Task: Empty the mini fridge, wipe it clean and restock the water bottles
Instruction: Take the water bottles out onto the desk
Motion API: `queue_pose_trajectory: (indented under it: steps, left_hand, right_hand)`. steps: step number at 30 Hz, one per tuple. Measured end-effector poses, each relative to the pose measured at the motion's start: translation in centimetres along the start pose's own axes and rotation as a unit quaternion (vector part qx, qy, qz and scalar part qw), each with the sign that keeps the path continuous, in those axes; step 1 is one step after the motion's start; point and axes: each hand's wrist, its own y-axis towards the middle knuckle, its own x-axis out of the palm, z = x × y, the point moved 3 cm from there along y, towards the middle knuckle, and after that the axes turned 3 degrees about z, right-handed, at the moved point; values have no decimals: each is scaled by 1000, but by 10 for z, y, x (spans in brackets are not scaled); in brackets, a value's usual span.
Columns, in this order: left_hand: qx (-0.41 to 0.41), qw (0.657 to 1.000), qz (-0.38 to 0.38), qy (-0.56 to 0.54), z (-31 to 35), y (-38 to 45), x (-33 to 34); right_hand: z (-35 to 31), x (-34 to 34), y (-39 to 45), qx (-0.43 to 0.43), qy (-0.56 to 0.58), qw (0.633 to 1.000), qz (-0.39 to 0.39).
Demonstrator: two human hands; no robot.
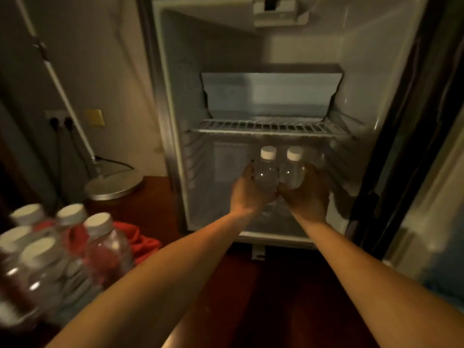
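Restock step, I'd say: spare bottles [62, 247] wait in a blurred cluster at far left beside a red cloth [140, 241], outside the fridge [173, 146]. Left hand [247, 194] curls round one capped bottle [266, 172], right hand [307, 194] curls round the second bottle [292, 172], both upright and touching, under the wire shelf [268, 126] (can't tell whether they're down yet). Next: seat both on the floor, let go, fetch more.

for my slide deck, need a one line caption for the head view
Left hand and right hand each hold a water bottle inside the open mini fridge.
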Motion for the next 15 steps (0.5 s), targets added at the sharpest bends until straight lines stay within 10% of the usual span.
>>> queue_pose_trajectory:
  steps: [15]
  left_hand:
    - [24,995,96,10,-53,-203,-161]
  right_hand:
    - [-80,-54,-190,-95,100,982,-130]
